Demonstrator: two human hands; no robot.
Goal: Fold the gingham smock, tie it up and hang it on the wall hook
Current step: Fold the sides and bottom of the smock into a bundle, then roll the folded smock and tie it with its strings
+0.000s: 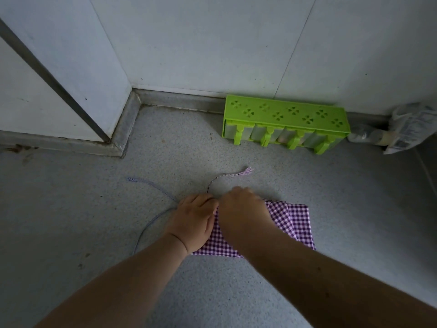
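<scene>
— Where is the purple-and-white gingham cotton smock [293, 221] lying, and why there?

— It is lying flat on the speckled grey floor [71, 209], near a corner of the white panelled walls, already folded into a compact rectangle with layered edges showing on its right side. The person is probably using the hard, level floor to keep the folds crisp while working on the ties.

— What are the hands doing?

— The left hand [194, 221] is resting on the left end of the bundle with its fingers bent toward the top edge; it seems to be pinning the cloth so the folds are not slipping. The right hand [241, 209] is crossing over the middle, its fingers curling at the base of a thin checked fabric tie [227, 176]. Whether either hand is actually pinching the tie cannot be told, since the fingertips are hiding behind the knuckles.

— And the other strap?

— A second, paler thin tie [151, 185] is trailing out to the left in a loose loop, limp and frayed at its tip. Both are looking soft and easily tangled.

— Anything else?

— A lime-green perforated plastic rack [283, 114] is sitting against the wall, well apart from the smock. No hook is showing.
</scene>
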